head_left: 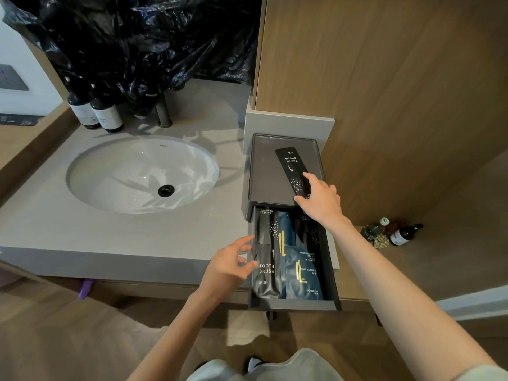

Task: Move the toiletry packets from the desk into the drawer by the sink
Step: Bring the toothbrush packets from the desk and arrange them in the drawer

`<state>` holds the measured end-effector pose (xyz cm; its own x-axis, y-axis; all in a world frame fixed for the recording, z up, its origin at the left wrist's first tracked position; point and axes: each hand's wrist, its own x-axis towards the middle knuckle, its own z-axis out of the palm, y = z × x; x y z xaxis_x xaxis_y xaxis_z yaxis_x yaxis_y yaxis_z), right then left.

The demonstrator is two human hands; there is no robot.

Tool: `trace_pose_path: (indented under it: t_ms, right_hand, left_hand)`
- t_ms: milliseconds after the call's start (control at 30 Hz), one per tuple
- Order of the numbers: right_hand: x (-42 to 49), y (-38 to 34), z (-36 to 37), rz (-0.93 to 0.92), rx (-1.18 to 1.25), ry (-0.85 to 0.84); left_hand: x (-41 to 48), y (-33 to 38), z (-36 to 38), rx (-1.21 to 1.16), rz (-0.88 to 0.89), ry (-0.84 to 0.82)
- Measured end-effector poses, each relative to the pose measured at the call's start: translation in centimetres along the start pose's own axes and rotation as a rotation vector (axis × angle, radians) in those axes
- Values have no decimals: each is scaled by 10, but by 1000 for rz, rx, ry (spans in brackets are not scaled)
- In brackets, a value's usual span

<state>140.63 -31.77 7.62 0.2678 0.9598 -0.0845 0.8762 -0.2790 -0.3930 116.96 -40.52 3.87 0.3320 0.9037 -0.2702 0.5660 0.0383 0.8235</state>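
Head view looks down on a pale grey stone countertop [110, 229] with a white oval sink basin [123, 174] sunk into it, a black drain [166, 190] at its bottom and a dark metal tap [164, 114] behind it. Two dark bottles with white labels [105, 115] stand just beside each other at the counter's back left, and crumpled black plastic sheeting [151, 37] covers the wall above them. To the right of the basin sits a drawer unit whose flat grey tray top [264, 166] lies at the foot of a tall wood-grain panel [398, 92]. The right hand [320, 200] pinches the near end of a long black toothbrush packet [291, 166] between thumb and curled fingers; the packet lies slanted on the tray top. Below, the open dark grey drawer [297, 305] already holds a black packet marked TOOTH BRUSH [265, 262] along its left side, a dark blue shower cap packet [302, 276] at the near right, and more dark packets behind, one partly hidden by the right wrist. The left hand [233, 264] hovers at the drawer's left wall with fingers spread and loosely bent, holding nothing; whether it touches the wall cannot be told. On the wooden floor [82, 339], near the panel's base, stand a green bottle [375, 229] and a brown bottle [404, 235].
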Motion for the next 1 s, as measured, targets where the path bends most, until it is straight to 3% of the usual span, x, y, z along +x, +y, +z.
trace_pose_path:
  t_ms: [400,533,733,800,867,1000]
  right_hand:
    - [-16,3,-7,-56,166,137]
    - [-45,1,-33,-252,174,69]
    - [-100,-7,-56,-538,-129,9]
    - [-112,-7,-57,-636,-200,32]
    - [-119,-4,-57,-699,-235,52]
    - [-128,2,-55,-731,-174,47]
  left_hand:
    - [0,3,-3,89,22,53]
    - [2,18,-15,102,251,240]
    - [6,71,-40,437,551,458]
    - [9,80,-44,588,612,424]
    - [13,85,-48,633,612,276]
    - [13,87,-52,438,585,25]
